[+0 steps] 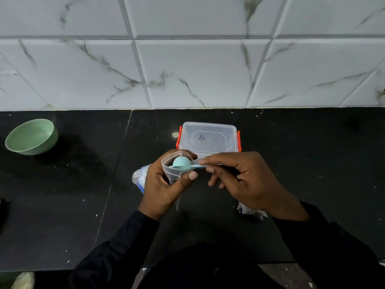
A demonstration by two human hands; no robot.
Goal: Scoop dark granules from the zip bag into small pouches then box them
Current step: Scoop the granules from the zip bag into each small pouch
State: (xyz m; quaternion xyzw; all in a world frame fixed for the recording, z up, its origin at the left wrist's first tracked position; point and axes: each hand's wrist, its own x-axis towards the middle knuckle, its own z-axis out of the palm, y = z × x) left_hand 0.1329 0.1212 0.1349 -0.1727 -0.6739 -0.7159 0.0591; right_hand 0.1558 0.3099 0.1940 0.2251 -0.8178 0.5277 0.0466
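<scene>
My left hand [161, 184] grips a small clear pouch [173, 171] upright, thumb and fingers holding its mouth open. My right hand [239, 177] pinches the handle of a pale blue scoop [181, 162], whose bowl is turned over inside the pouch's mouth. Behind my left hand lies the zip bag [139, 179] with a blue strip, mostly hidden. A clear plastic box [208, 137] with orange latches and its lid on stands just beyond both hands.
A green bowl [32, 136] sits at the far left of the black counter [83, 184]. Several clear pouches [249, 211] lie under my right wrist. A white marbled tile wall [187, 59] rises behind the counter. The counter's front edge runs near my body.
</scene>
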